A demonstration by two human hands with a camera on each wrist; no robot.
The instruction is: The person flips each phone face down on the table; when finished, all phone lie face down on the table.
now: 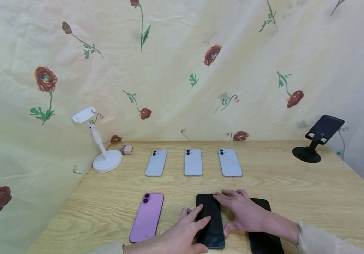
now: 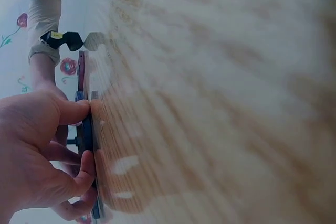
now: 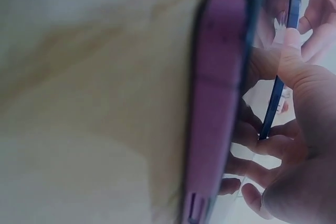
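Observation:
A smartphone lies screen up on the table, its screen black and its edge dark blue in the right wrist view. My left hand holds it from the left, with two fingertips over the screen and the thumb near the lower end. From the right, my right hand grips it, fingers at the top right corner and thumb by the right edge. Under my right wrist is another black-screened phone; its purple side fills the right wrist view's middle. Left of my hands, a purple phone lies back up.
Three pale phones lie back up in a row behind: left phone, middle phone, right phone. A white phone stand and pink charger plug stand back left. A black phone stand is back right, before floral cloth.

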